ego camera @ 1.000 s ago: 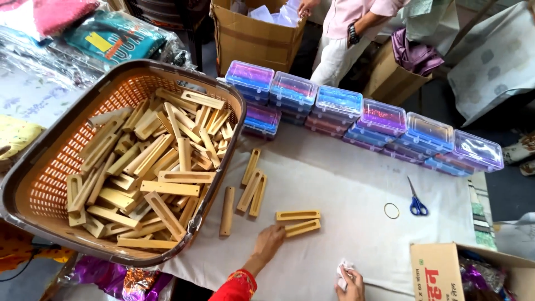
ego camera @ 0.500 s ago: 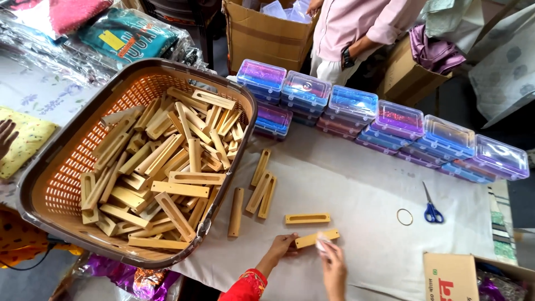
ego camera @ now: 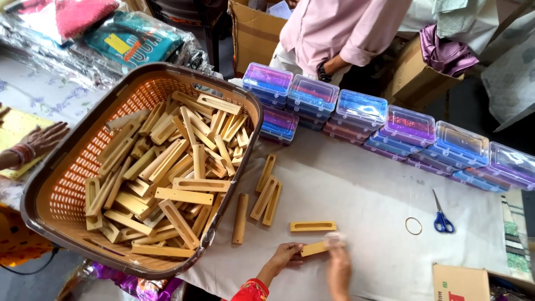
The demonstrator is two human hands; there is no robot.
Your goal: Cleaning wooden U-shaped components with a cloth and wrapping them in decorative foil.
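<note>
My left hand [ego camera: 285, 255] grips one end of a flat slotted wooden block [ego camera: 313, 248], held just above the white table cover [ego camera: 362, 189]. My right hand [ego camera: 337, 268], blurred, presses a small white cloth [ego camera: 335, 239] against the block's other end. A second slotted block [ego camera: 313, 226] lies flat just beyond them. Several more blocks [ego camera: 266, 192] lie loose between my hands and the basket.
A big orange basket [ego camera: 50, 217] with a brown rim, full of wooden blocks, stands at the left. Stacked clear plastic boxes [ego camera: 362, 111] line the far edge. Blue-handled scissors [ego camera: 442, 214], a rubber band [ego camera: 413, 226], a cardboard box [ego camera: 462, 281]. A person in a pink shirt [ego camera: 340, 28]; someone's hand [ego camera: 39, 142] at far left.
My left hand picked up one of the two blocks lying side by side. My right hand came in from the lower right with the white cloth and now rubs that block.
</note>
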